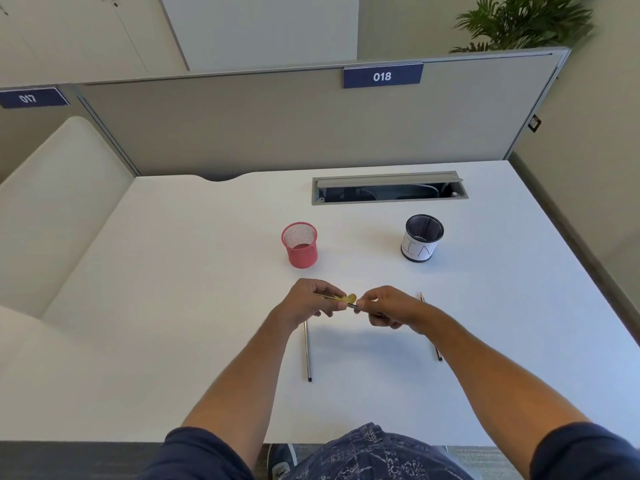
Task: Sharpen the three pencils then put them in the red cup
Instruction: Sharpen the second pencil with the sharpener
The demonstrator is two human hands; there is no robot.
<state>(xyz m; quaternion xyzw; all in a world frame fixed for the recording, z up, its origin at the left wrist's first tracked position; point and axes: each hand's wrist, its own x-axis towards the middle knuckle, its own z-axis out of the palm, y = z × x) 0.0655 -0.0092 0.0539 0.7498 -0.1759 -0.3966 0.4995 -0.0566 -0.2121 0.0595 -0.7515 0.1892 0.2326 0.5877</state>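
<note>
Two hands meet above the smooth white desk (207,271) in our head view. Our left hand (308,301) pinches a small yellow sharpener (350,299) between curled fingers, and our right hand (391,308) grips a thin dark pencil (355,306) whose tip points into the sharpener; most of its shaft is hidden inside the fist. A second pencil (307,355), slim and grey, lies flat on the desk under our left wrist, running toward us. A third pencil (421,297) lies beside our right forearm, its sharpened point facing away. Beyond our hands stands the red cup (300,244), a round mesh cylinder, upright and open-topped, well apart from a black mesh cup (421,238) wrapped in white paper to its right. Behind both, a rectangular grey cable slot (389,188) is set into the desktop.
</note>
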